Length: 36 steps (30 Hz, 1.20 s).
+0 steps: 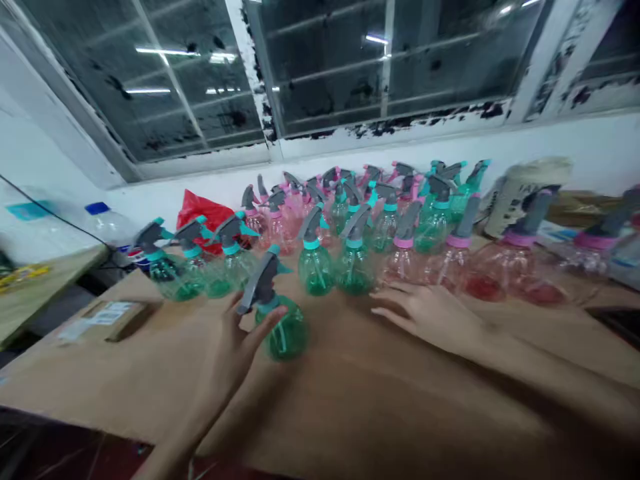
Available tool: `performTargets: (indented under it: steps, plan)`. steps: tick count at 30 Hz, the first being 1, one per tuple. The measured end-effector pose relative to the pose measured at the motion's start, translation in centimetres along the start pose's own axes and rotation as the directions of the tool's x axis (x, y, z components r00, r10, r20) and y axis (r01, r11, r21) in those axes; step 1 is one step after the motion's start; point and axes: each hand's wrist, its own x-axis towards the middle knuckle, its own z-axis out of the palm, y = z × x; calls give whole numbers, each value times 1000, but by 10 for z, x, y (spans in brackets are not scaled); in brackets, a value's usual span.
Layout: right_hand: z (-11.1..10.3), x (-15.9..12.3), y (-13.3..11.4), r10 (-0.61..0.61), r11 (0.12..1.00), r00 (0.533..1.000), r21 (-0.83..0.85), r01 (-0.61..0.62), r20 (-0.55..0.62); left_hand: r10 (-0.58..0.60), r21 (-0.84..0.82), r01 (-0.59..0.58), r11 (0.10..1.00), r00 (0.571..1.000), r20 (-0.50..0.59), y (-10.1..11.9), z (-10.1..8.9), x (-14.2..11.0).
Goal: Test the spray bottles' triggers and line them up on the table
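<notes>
My left hand is closed round the neck of a green spray bottle with a grey and teal trigger head, held slightly tilted over the cardboard-covered table. To the right, my right hand holds nothing; its fingers are apart and stretch toward the bases of the front-row bottles. Closest to those fingers are a green spray bottle and a clear spray bottle with a pink collar. Another green spray bottle stands between my hands, farther back.
Several pink spray bottles crowd near the wall behind the front row. A red plastic bag lies at back left, and a small cardboard box sits at left. A whitish printed bag leans at back right. Windows rise above.
</notes>
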Motion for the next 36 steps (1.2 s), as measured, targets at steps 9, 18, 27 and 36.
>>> performTargets:
  steps: [9,18,27,36]
  plan:
    - [3,74,-50,169,985,969,67,-159,-179,89,33,-88,996,996,-29,-19,2,55]
    - [3,101,-60,273,959,930,148,-243,-245,184,80,-187,979,982,41,-21,10,87]
    - [12,125,-71,403,892,915,228,-391,-7,228,75,-240,968,964,140,-22,14,110]
    - [26,136,-69,404,885,915,261,-385,-19,298,-42,-295,955,945,132,-30,22,118]
